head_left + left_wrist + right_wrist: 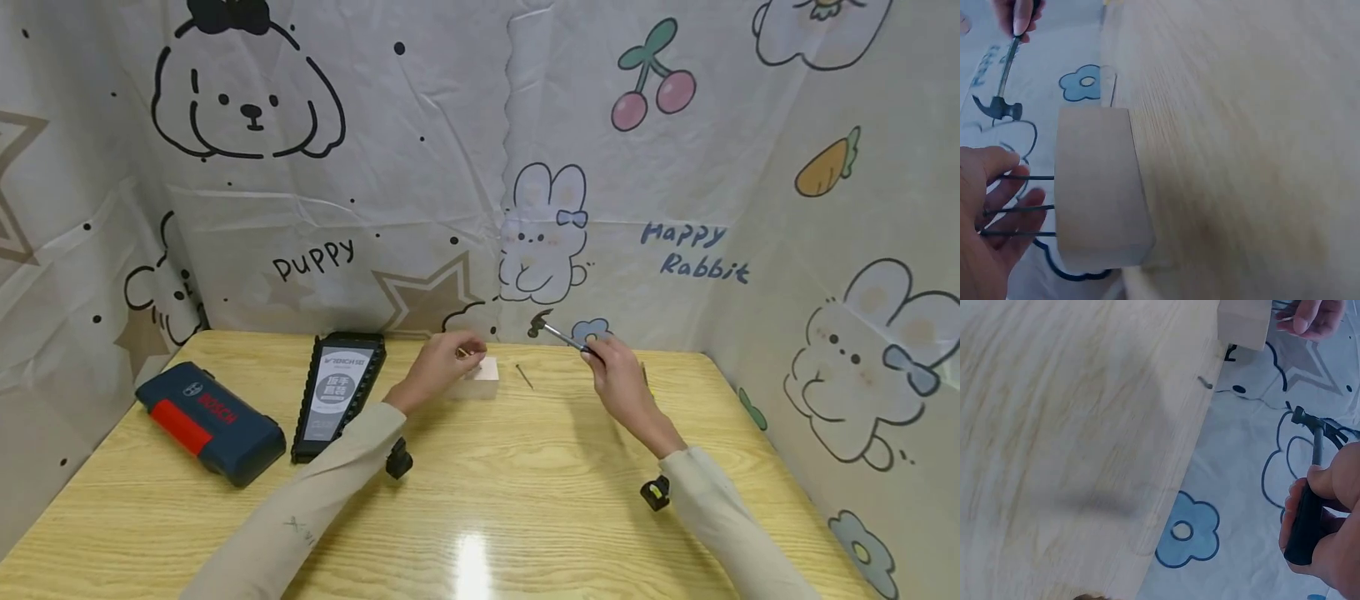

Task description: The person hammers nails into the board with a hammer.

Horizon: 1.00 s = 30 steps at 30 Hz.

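A pale wooden block (483, 387) stands near the table's back edge. In the left wrist view, three nails (1040, 207) stick out of its top. My left hand (442, 367) is over the block, thumb and index finger pinching one nail (1032, 177) near its head while the other fingers lie behind the remaining two. To the right, my right hand (621, 385) grips a claw hammer (558, 332) by its black handle, fingers wrapped round it. The hammer is raised off the table, its head toward the block. A loose nail (524, 377) lies on the table between block and hammer.
At the left lie a blue and red Bosch case (213, 423) and a black wrench set box (339, 395). Something yellow (651, 390) lies partly hidden behind my right hand. A printed cloth (450, 167) hangs behind the table and along both sides.
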{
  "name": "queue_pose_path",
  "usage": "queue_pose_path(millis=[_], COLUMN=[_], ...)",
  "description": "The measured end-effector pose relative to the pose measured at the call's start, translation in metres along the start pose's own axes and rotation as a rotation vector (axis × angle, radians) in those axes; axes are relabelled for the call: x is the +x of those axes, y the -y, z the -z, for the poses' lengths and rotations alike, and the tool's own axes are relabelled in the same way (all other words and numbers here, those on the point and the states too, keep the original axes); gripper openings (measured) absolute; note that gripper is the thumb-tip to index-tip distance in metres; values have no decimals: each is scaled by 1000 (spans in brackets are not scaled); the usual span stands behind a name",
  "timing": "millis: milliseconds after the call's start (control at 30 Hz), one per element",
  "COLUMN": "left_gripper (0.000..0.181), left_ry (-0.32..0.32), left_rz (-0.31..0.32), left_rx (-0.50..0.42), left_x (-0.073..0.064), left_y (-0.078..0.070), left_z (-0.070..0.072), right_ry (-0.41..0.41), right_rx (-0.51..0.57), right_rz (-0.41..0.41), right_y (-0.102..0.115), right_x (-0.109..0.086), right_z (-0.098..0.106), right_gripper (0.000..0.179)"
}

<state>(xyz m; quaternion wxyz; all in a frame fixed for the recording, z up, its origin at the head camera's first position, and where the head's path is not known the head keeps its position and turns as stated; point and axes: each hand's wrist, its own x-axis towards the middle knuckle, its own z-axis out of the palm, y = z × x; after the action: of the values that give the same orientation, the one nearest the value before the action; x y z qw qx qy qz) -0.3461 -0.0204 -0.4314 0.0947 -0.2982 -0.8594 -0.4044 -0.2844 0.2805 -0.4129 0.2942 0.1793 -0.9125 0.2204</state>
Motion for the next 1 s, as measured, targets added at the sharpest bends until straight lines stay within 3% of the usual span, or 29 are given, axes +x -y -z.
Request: queue_pose_path(millis=[133,233,300,433,533,633,833,900,1000], left_gripper=[8,8,11,20,24,25,33,31,22], left_ry=[-53,-60,-17,135,225,268,376,392,355], left_rz=[-170,-301,-368,-457,-457,-412,-251,-231,-266], left_rx=[262,366,408,512,598,733,1096,1166,1170], left_x=[6,10,12,15,18,19,14,12,12], left_y=[-11,-18,-23,-34,-40,-45,-51,-50,-48], left_z=[-5,-12,-18,-33,-47,-64,-88,-93,-95], right_ry=[31,41,42,51,58,62,68,73,77], right_rx=[-10,-7,-10,-14,-15,-12,-12,-13,-9], right_rz=[-41,-51,-59,-78,-85,-94,-109,-111,-117], right_y=[-8,-13,-15,-16,-17,-16,-16,-16,-17], right_x=[-3,-4,-4,-5,-5,-5,-4,-4,-5], right_z=[0,0,1,3,4,6,7,7,8], right_gripper=[13,12,11,12,13,15,15,16,16])
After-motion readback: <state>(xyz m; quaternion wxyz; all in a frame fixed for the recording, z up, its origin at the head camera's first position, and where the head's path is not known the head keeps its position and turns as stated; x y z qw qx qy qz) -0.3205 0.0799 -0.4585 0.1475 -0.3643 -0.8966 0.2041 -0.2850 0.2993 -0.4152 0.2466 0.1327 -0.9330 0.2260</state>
